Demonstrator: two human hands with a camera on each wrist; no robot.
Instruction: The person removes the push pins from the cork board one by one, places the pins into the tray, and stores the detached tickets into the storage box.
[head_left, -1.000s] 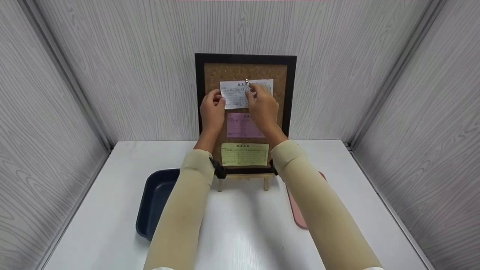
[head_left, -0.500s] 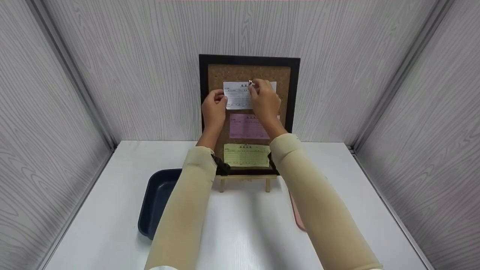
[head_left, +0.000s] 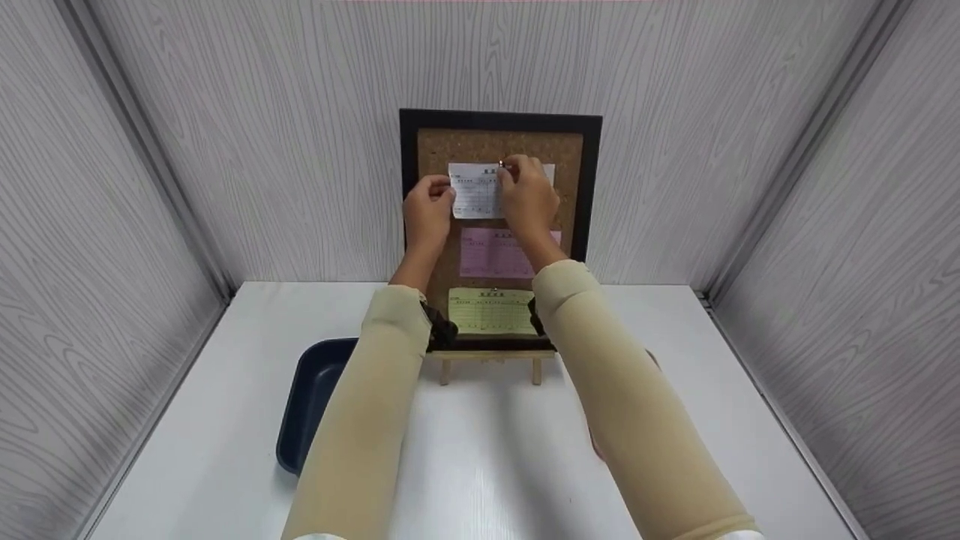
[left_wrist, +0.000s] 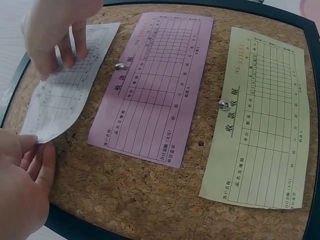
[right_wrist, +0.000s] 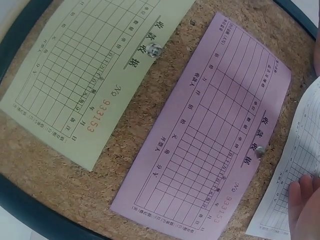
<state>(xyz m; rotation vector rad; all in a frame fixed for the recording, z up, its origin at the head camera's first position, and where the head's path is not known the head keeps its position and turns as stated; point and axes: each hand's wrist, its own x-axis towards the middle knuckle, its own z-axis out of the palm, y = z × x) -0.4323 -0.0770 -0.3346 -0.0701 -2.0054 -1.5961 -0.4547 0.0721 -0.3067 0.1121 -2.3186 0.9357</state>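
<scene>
A white receipt slip (head_left: 474, 191) hangs at the top of the framed corkboard (head_left: 501, 144). My left hand (head_left: 428, 214) pinches its left edge between thumb and fingers; in the left wrist view the slip (left_wrist: 67, 95) bows away from the cork near that grip. At the slip's top edge, my right hand (head_left: 531, 196) pinches a small shiny pushpin (head_left: 502, 163), mostly covered by the fingertips. Below hangs a pink receipt slip (left_wrist: 155, 82) with a clear pushpin (left_wrist: 119, 66). Lowest is a yellow-green receipt slip (left_wrist: 260, 120), also pinned by a clear pushpin (left_wrist: 224, 105).
The corkboard leans upright on a small wooden easel (head_left: 491, 355) on the white table (head_left: 480, 457). A dark blue tray (head_left: 300, 405) lies left, partly behind the left sleeve. A pink tray's edge (head_left: 598, 448) shows beside the right sleeve. Grey wood-grain walls (head_left: 300, 135) enclose the table.
My right hand has risen slightly, its fingertips going from just below the pushpin to around it. My left hand keeps hold of the white slip's edge. The head view has shifted a little.
</scene>
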